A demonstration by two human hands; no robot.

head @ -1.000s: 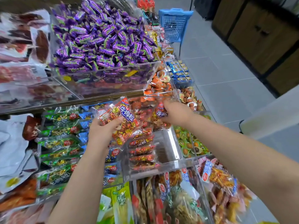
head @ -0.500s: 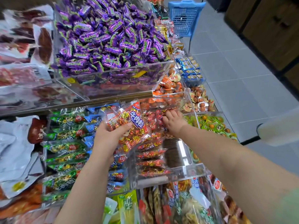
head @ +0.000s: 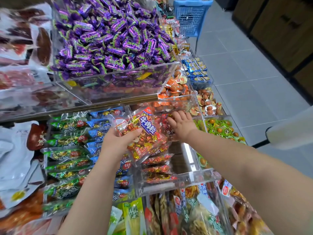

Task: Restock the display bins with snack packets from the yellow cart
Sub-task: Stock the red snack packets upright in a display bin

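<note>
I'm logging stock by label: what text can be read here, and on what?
"牛肉粒" and "Beef cubes": red packet in the left hand.
"Крокант": purple candies.
Green packets and blue packets: print too blurred to read.

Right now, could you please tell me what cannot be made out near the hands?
Head view:
Packets under the right hand: covered by its palm.
How many packets the left hand holds: the front beef cubes packet hides any behind.
White bags at left: blurred, print unreadable.
Bottom bins: cut by the lower edge.
</note>
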